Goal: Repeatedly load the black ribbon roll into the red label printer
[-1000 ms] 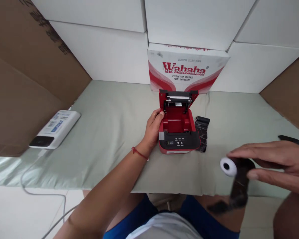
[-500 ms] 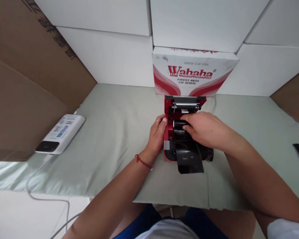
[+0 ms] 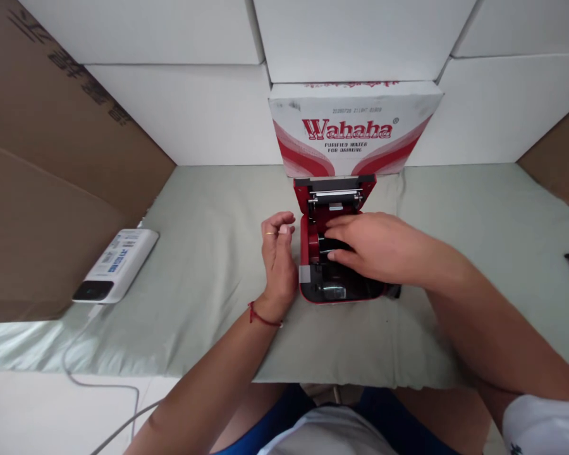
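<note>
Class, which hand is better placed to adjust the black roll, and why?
Probably the right hand: it reaches into the open red printer and touches the black roll. The left hand is outside, beside the printer.

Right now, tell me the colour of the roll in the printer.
The roll shows black, seen best in the head view.

tabletop (image 3: 213,215): spread with a pale green cloth (image 3: 478,215), rumpled toward its front left corner
white boxes (image 3: 184,114): stacked in rows along the back edge, dark seams between them
wahaha carton (image 3: 355,133): white and red, at the middle of the back edge
left cardboard (image 3: 33,221): brown, upright along the left edge, printed with dark characters
right cardboard (image 3: 562,158): brown, at the back right corner
floor (image 3: 23,411): pale, smooth, showing below the front left corner
light: soft and even, with faint shadows in the cloth's folds
</note>
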{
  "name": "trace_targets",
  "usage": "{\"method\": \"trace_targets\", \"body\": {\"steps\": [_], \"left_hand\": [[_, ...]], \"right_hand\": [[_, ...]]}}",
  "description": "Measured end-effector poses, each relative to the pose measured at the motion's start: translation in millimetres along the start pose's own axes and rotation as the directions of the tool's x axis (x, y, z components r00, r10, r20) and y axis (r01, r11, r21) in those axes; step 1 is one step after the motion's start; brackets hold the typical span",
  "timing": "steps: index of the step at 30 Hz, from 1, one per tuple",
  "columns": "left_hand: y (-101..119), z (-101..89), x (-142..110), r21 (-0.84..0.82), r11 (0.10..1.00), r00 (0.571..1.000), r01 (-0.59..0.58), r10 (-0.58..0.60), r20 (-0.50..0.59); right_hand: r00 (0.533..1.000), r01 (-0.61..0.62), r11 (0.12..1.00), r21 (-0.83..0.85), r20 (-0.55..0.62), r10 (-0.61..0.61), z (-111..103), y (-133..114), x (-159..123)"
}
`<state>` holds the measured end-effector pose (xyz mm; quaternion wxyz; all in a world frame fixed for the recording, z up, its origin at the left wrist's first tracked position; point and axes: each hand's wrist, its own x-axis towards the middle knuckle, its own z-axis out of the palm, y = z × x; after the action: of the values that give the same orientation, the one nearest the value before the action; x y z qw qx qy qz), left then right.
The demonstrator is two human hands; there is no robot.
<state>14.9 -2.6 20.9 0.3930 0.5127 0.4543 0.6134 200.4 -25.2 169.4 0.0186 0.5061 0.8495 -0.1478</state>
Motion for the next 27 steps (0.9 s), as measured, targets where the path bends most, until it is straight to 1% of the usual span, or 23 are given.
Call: {"method": "trace_targets", "body": {"steps": [1, 2, 3, 4, 5, 6, 7, 8, 10, 11, 12, 14, 16, 18, 21, 23, 25, 27], "left_hand": [[3.2, -1.8, -0.3, -0.005, 0.999, 0.998, -0.054, 0.054, -0.019], [6.6, -3.2, 0.0, -0.016, 0.995, 0.995, -0.099, 0.099, -0.033], [9.7, -4.3, 0.8, -0.027, 0.991, 0.991, -0.131, 0.13, -0.044], [12.5, -5.1, 2.2, -0.036, 0.988, 0.987, -0.152, 0.15, -0.052], [14.9, -5.6, 3.9, -0.039, 0.986, 0.986, -0.16, 0.158, -0.05], [16.8, -6.0, 5.8, -0.04, 0.986, 0.986, -0.161, 0.159, -0.039], [18.3, -6.3, 7.7, -0.047, 0.986, 0.988, -0.157, 0.156, -0.019], [19.5, -6.7, 9.4, -0.064, 0.986, 0.988, -0.154, 0.155, 0.006], [21.7, -7.8, 11.6, -0.126, 0.978, 0.982, -0.169, 0.178, 0.065], [23.0, -8.5, 12.1, -0.163, 0.967, 0.973, -0.195, 0.211, 0.09], [24.5, -9.3, 12.2, -0.198, 0.954, 0.962, -0.226, 0.25, 0.107], [28.2, -11.1, 11.7, -0.237, 0.932, 0.942, -0.275, 0.311, 0.129], [32.2, -13.1, 10.6, -0.211, 0.934, 0.939, -0.288, 0.318, 0.129], [35.4, -15.1, 9.3, -0.122, 0.955, 0.951, -0.271, 0.285, 0.122], [36.6, -16.8, 6.4, -0.005, 0.968, 0.961, -0.251, 0.249, 0.122], [35.0, -16.8, 3.1, -0.005, 0.969, 0.962, -0.247, 0.246, 0.116], [32.8, -16.0, -1.1, -0.014, 0.969, 0.964, -0.248, 0.249, 0.091], [30.9, -15.1, -5.4, 0.005, 0.969, 0.967, -0.246, 0.245, 0.074]], "right_hand": [[0.999, 0.033, 0.998, 0.045, -0.045, -0.031, -6.5, 0.5, -7.8], [0.992, 0.037, 0.996, 0.075, -0.122, -0.028, -12.2, 1.9, -14.2], [0.974, 0.014, 0.996, 0.093, -0.225, 0.007, -16.5, 4.4, -18.7], [0.938, -0.023, 0.994, 0.103, -0.341, 0.057, -18.9, 8.1, -20.8], [0.889, -0.057, 0.993, 0.105, -0.448, 0.098, -19.3, 12.9, -20.3], [0.842, -0.076, 0.992, 0.102, -0.526, 0.119, -18.0, 18.6, -17.8], [0.819, -0.075, 0.993, 0.092, -0.562, 0.113, -15.6, 24.5, -14.0], [0.823, -0.055, 0.996, 0.075, -0.561, 0.088, -12.8, 30.0, -9.8], [0.871, -0.01, 0.999, 0.04, -0.491, 0.028, -8.8, 37.7, -4.4], [0.896, 0.001, 1.0, 0.025, -0.444, 0.011, -8.3, 39.3, -4.6], [0.914, 0.006, 1.0, 0.012, -0.405, -0.001, -8.9, 39.6, -7.0], [0.935, 0.025, 1.0, -0.009, -0.354, -0.027, -11.5, 37.6, -16.9], [0.944, 0.066, 0.997, -0.031, -0.322, -0.072, -12.9, 35.0, -28.9], [0.952, 0.093, 0.994, -0.064, -0.286, -0.108, -10.4, 33.6, -38.1], [0.976, 0.108, 0.986, -0.129, -0.176, -0.13, -0.5, 33.0, -44.0], [0.984, 0.111, 0.976, -0.188, -0.118, -0.134, 7.6, 32.8, -45.3], [0.982, 0.101, 0.969, -0.226, -0.131, -0.133, 15.6, 32.9, -46.2], [0.977, 0.088, 0.976, -0.199, -0.172, -0.124, 23.3, 33.5, -46.4]]}}
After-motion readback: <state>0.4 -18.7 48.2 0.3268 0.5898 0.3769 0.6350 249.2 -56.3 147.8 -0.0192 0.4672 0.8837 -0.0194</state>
